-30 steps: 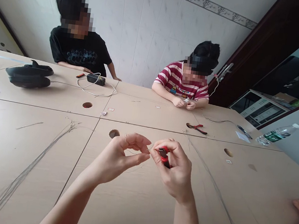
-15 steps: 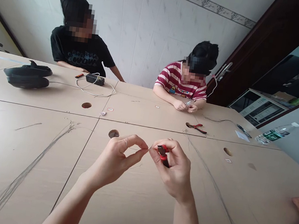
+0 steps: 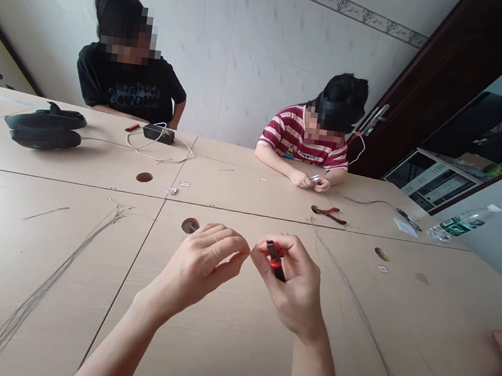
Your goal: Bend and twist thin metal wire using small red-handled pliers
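My left hand [image 3: 201,265] hovers over the light wooden table [image 3: 221,344] with its fingers pinched together on a thin wire, whose end meets the fingertips of my right hand. My right hand [image 3: 294,283] is closed around small red-handled pliers [image 3: 275,259] and also pinches at the same spot. Both hands touch at their fingertips just above the table, close to a round cable hole [image 3: 189,225].
Bundles of thin wire [image 3: 48,284] lie across the table left and right. Across it sit two people; the one in a striped shirt [image 3: 305,143] works with both hands near red pliers [image 3: 328,213]. A black device [image 3: 44,127], cables [image 3: 160,139] and a water bottle [image 3: 461,224] stand farther off.
My left fingers have closed from a loose ring into a tight pinch, covering the gap between thumb and forefinger. My right hand with the pliers has hardly moved.
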Available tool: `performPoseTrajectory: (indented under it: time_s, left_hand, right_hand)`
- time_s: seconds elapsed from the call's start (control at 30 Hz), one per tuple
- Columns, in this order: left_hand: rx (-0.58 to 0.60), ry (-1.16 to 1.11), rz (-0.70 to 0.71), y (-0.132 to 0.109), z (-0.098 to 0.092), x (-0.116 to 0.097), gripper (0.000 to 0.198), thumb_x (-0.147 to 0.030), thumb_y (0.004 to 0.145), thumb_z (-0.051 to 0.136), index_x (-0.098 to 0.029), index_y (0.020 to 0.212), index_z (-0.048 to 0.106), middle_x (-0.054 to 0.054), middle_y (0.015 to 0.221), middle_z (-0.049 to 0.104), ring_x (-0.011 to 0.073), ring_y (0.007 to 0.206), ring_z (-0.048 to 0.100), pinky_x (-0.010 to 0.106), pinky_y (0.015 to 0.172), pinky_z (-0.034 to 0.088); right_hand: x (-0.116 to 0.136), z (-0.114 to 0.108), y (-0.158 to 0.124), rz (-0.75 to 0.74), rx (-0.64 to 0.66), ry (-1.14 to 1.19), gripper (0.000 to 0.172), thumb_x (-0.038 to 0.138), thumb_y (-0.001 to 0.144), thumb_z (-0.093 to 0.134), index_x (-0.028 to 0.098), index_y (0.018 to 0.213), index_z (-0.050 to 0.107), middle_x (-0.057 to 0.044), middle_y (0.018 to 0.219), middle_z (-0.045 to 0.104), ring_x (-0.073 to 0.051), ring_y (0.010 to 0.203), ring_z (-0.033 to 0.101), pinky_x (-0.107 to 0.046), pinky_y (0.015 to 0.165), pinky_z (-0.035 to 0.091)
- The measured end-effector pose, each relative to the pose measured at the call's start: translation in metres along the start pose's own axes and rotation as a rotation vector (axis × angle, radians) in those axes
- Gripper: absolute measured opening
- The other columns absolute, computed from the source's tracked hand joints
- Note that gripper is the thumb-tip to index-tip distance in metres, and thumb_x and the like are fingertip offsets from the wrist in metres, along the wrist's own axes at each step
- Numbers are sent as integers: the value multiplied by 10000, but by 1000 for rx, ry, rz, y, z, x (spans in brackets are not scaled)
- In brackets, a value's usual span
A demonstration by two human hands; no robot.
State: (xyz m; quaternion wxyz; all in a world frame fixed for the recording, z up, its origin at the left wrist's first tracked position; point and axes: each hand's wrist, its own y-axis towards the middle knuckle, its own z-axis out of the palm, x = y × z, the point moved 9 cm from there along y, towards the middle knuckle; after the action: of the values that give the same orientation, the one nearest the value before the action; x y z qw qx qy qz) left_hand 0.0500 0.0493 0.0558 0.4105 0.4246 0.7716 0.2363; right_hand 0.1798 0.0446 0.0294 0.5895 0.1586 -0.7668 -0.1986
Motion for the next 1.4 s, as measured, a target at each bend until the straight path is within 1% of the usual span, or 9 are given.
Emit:
performPoseTrajectory:
  time_s: [0.17,0.23,0.33,0.47,0.6,0.83,1.07,1.2,1.4]
  left_hand:
    - [33,-133,-210,-5,4,15,126,-87,893,532,-205,859,556,-21,733,613,104,630,528,205,527,409]
    - [44,-177,-288,-8,4,20,117,-103,889,547,-209,844,569,-31,742,627,93,628,541,186,494,391]
    - [62,-222,-377,-11,5,27,52,-175,873,610,-226,877,618,-32,817,679,102,714,600,186,580,450]
    - [74,-299,-455,-13,6,35,120,-210,827,661,-251,941,662,-24,920,712,131,886,636,226,789,502]
    - [115,-355,-524,-15,11,40,92,-233,832,652,-235,921,678,-9,887,713,132,836,645,222,728,512]
    - [110,-369,-552,-18,13,42,73,-261,855,633,-231,892,688,0,863,704,140,798,638,196,538,446]
    - [93,-389,-513,-14,10,40,78,-232,880,599,-207,850,667,-11,798,692,112,742,614,207,652,478]
    - [107,-391,-551,-16,12,42,96,-189,884,577,-211,849,664,-8,817,707,121,766,629,208,617,459]
    - [102,-444,-544,-16,9,42,111,-242,904,578,-204,844,664,7,815,712,139,787,643,235,655,472]
  right_hand:
    - [2,3,-1,-22,34,41,165,109,877,622,249,921,545,13,853,586,-131,774,555,-264,700,457]
    - [2,2,-2,-42,30,46,175,91,883,598,252,919,538,12,853,583,-137,793,564,-269,702,458]
    - [2,0,-3,-63,15,45,223,48,869,580,256,930,530,7,867,589,-146,803,565,-276,695,458]
    - [2,0,-4,-85,13,40,308,-22,817,564,257,940,526,0,888,586,-161,839,573,-290,710,465]
    - [2,1,-3,-94,23,43,350,-53,795,546,262,948,527,6,876,574,-159,832,572,-283,691,463]
    - [2,0,-3,-94,15,34,333,-44,797,554,255,941,530,4,873,580,-162,833,577,-295,707,458]
    - [3,3,-2,-94,21,22,272,1,829,561,250,933,529,-3,883,593,-165,824,585,-314,728,479]
    - [5,2,-1,-97,14,6,234,41,850,570,249,952,534,-8,888,591,-163,819,583,-313,725,477]
    - [4,-5,-1,-99,-37,-10,192,90,886,568,255,976,529,-42,1030,622,-182,943,585,-315,747,475]
